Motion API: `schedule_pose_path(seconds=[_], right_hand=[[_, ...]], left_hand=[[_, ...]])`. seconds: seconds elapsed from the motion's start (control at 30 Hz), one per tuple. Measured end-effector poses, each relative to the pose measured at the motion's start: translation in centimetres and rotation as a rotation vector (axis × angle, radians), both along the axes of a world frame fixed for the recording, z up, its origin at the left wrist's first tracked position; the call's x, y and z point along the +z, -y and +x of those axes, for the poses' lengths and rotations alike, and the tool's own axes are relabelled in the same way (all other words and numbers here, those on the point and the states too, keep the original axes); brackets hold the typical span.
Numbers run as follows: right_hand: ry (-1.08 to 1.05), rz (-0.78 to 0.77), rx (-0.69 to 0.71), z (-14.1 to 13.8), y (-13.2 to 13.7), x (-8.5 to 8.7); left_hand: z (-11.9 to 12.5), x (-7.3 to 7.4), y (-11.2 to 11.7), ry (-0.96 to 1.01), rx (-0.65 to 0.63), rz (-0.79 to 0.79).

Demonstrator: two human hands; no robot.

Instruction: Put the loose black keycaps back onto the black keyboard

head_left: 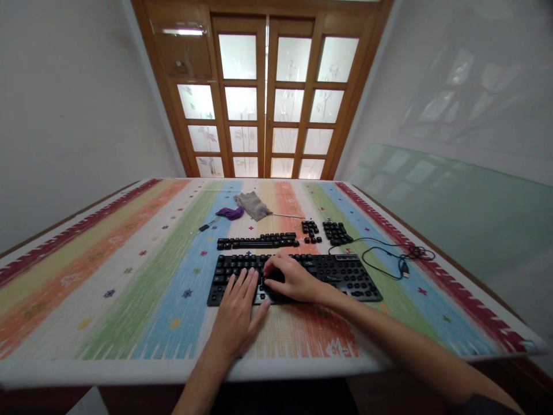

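A black computer keyboard (324, 271) lies on the striped tablecloth (118, 288), just below the middle of the frame. Its long way runs from left to right, and it is right under both hands. The left hand (237, 302) is flat, palm down, with its fingers straight and close together on the left part of the keyboard. The right hand (298, 279) comes in from the lower right and is over the middle. It is nearer to the keyboard's right end. Its thumb and pointing finger are bent, with a small gap between them. I can't tell if they pinch a key. On the right side, the key spots look bare, as if the caps are off. Just above the keyboard in the frame is a long row of loose key caps (259, 242), with two more bunches, one in the middle (311, 230) and one on the right (337, 233). A black cord (375, 248) loops to the right and ends in a USB plug (404, 270). Farther up, a gray cloth (254, 206) sits beside a purple cloth (232, 214). The letters on the keys are too tiny to read, and I can't read any brand name.
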State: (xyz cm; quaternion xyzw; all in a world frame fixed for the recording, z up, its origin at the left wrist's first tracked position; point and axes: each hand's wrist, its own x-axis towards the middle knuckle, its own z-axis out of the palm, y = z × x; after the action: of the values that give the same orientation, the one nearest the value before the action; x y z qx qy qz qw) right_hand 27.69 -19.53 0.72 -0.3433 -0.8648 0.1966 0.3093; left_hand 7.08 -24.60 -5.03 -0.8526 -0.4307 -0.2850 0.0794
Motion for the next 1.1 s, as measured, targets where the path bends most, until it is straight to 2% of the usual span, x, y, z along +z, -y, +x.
schedule_pose_path(seconds=[0.3, 0.6, 0.83, 0.97, 1.1], right_hand=[[0.096, 0.217, -0.031, -0.2, 0.0, -1.2], [0.175, 0.342, -0.046, -0.5, 0.3, -0.8], [0.337, 0.451, -0.035, -0.5, 0.0, -1.0], [0.443, 0.573, 0.011, -0.8, 0.4, -1.2], [0.543, 0.761, 0.059, -1.7, 1.5, -1.6]], left_hand=[[0.0, -0.2, 0.3, 0.030, -0.032, -0.012], [0.1, -0.3, 0.5, 0.030, -0.038, -0.013], [0.1, -0.3, 0.5, -0.031, -0.022, -0.007], [0.3, -0.4, 0.5, -0.040, -0.022, -0.008], [0.3, -0.5, 0.5, -0.025, -0.022, -0.038]])
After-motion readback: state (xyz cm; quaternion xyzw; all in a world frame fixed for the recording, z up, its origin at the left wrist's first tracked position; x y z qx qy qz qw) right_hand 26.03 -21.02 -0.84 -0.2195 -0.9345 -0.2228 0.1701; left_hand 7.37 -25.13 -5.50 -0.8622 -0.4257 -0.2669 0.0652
